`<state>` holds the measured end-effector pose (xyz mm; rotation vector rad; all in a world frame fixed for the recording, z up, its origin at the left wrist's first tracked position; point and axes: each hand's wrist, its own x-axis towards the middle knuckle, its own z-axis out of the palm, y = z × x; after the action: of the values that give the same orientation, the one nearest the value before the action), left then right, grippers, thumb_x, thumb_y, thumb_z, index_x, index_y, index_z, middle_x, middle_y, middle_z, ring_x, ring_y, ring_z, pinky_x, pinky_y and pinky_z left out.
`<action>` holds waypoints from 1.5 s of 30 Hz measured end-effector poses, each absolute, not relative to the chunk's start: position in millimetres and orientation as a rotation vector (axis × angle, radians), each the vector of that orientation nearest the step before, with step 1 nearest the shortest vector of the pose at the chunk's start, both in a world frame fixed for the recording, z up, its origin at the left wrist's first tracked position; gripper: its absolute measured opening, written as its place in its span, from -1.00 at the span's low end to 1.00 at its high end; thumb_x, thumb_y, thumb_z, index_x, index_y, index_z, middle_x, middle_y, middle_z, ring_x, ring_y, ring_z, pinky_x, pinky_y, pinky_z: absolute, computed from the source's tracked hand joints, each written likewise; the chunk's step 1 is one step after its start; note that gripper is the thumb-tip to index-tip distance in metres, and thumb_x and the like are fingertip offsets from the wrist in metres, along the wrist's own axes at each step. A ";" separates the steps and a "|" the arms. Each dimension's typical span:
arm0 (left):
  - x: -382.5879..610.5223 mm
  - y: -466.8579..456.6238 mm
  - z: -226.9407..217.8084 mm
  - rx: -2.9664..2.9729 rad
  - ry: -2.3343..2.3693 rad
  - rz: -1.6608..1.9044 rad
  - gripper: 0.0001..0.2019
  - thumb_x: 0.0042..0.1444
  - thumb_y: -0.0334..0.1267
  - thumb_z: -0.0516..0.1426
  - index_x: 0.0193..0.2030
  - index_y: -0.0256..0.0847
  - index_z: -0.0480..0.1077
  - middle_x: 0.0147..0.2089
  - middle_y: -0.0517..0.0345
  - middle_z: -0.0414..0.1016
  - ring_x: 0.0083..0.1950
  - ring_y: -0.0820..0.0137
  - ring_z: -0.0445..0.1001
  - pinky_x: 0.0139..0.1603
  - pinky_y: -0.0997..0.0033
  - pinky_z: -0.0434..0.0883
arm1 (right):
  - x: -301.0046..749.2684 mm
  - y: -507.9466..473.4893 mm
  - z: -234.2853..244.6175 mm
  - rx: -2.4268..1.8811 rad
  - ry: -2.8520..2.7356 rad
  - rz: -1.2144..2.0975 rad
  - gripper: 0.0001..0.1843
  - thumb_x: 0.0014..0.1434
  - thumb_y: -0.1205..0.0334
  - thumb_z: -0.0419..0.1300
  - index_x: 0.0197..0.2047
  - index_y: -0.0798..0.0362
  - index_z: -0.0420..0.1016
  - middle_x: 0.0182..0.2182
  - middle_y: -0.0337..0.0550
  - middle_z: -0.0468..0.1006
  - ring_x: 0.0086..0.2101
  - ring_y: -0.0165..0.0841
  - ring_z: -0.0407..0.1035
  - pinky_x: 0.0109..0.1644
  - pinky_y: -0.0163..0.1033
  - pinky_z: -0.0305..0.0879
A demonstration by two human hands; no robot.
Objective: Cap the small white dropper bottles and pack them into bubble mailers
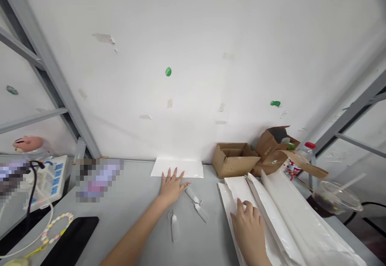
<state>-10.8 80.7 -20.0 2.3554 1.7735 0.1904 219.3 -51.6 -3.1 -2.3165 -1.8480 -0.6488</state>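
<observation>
My left hand [171, 186] lies flat on the grey table with its fingers spread, fingertips touching the near edge of a white sheet [177, 167] that lies against the wall. Its thumb rests beside a small clear plastic packet [196, 203]; another such packet [174, 226] lies by my wrist. My right hand [247, 222] rests on a stack of long white bags [283, 213] at the right, fingers curled over the edge of one bag, gripping it.
Two open cardboard boxes [233, 159] [276, 145] stand at the back right with a red-capped bottle [305, 153]. A clear plastic cup with a straw [337, 195] sits at the right edge. At the left are a white power strip [50, 179], a bead bracelet [57, 228] and a black phone [72, 244].
</observation>
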 end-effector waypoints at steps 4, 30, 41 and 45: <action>-7.2 63.9 -10.0 2.299 1.706 0.261 -0.26 0.11 0.23 -0.19 0.32 -0.21 -0.08 0.38 -0.22 -0.26 0.37 -0.01 -0.37 0.24 -0.24 -0.27 | 229.4 -59.4 -2.2 -2.342 -1.805 -0.846 -0.70 0.10 0.41 0.10 -0.07 0.22 0.44 -0.18 0.17 0.47 -0.26 -0.10 0.37 -0.26 -0.11 0.23; -13.0 -3.0 3.0 1.914 1.187 0.646 -0.47 0.14 -0.11 0.02 0.26 -0.02 0.05 0.34 0.06 0.05 0.33 0.21 0.04 0.27 0.11 0.10 | 248.1 -44.3 1.0 -2.606 -1.528 -0.261 -0.45 0.16 0.20 0.02 0.17 0.32 0.16 -0.17 0.22 0.46 -0.18 -0.03 0.40 -0.30 -0.10 0.32; 6.4 -13.9 28.3 2.344 1.355 0.723 0.11 -0.29 0.11 0.28 0.35 -0.12 -0.24 0.40 -0.11 -0.20 0.37 -0.03 -0.24 0.29 -0.16 -0.18 | 191.7 -35.7 64.7 -1.249 -2.454 -0.439 -0.69 0.09 0.54 0.03 -0.15 0.09 0.44 -0.27 -0.07 0.55 -0.24 -0.25 0.38 -0.11 -0.09 0.23; 9.2 -5.4 34.4 2.047 1.249 0.683 0.04 -0.29 -0.04 0.29 0.33 -0.14 -0.13 0.32 -0.13 0.07 0.29 -0.05 0.06 0.26 -0.12 -0.04 | 165.8 -26.3 89.8 -0.957 -2.554 -0.603 -0.73 0.15 0.49 0.03 -0.10 0.16 0.41 -0.18 0.01 0.52 -0.11 -0.20 0.32 0.04 0.01 0.17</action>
<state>9.2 -5.4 34.4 2.0472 1.2487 0.6826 165.8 -26.3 89.8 -0.9568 -2.5537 -0.6029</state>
